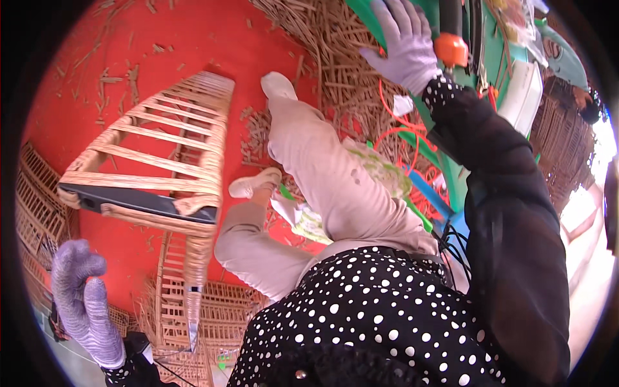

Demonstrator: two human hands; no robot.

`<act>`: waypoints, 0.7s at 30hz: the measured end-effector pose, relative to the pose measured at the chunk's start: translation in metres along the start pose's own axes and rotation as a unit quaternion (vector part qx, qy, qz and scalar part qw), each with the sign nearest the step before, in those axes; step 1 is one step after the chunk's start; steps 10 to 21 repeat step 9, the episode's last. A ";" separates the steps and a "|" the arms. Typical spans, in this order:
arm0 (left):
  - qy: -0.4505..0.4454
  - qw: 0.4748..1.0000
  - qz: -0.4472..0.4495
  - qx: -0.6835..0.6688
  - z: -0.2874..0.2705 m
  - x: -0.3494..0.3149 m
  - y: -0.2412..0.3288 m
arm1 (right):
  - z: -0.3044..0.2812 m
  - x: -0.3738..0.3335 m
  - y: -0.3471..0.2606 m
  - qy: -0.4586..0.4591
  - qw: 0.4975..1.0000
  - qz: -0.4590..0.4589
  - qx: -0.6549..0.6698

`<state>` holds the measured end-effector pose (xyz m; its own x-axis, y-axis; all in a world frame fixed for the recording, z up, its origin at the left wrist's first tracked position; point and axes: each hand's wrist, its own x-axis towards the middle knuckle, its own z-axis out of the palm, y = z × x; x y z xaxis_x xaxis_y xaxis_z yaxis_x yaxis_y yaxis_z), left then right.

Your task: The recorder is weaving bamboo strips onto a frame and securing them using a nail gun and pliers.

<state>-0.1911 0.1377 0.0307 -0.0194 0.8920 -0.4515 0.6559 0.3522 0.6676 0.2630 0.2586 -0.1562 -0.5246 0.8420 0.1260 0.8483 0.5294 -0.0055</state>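
Note:
My left hand (85, 303), in a lavender-grey knit glove, is raised at the lower left. Its fingers are loosely bent and apart, and it holds nothing. Just beyond it stands a woven rattan frame (164, 138), tapering toward the far end, with several wrapped crossbars and a black bar along its near edge. A gap separates my hand from the frame. At the upper right my right hand (406, 48), gloved alike, is stretched flat with spread fingers over a green surface (367, 16). Beside it is a tool with a black handle and an orange end (451, 50), not in its grasp.
Woven rattan pieces (39, 193) lie at the left, and another (213, 309) is below the frame. A heap of cut rattan strips (342, 71) covers part of the red floor (193, 32). An orange hose (385, 97) coils near the green table. Another person (583, 238) shows at the right edge.

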 end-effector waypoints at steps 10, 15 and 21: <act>-0.182 0.970 -0.159 -0.040 -0.003 -0.070 0.054 | -0.075 -0.180 0.010 -0.534 0.796 0.054 0.280; -0.182 0.970 -0.159 -0.040 -0.003 -0.070 0.054 | -0.075 -0.180 0.010 -0.534 0.796 0.054 0.280; -0.182 0.970 -0.159 -0.040 -0.003 -0.070 0.054 | -0.075 -0.180 0.010 -0.534 0.796 0.054 0.280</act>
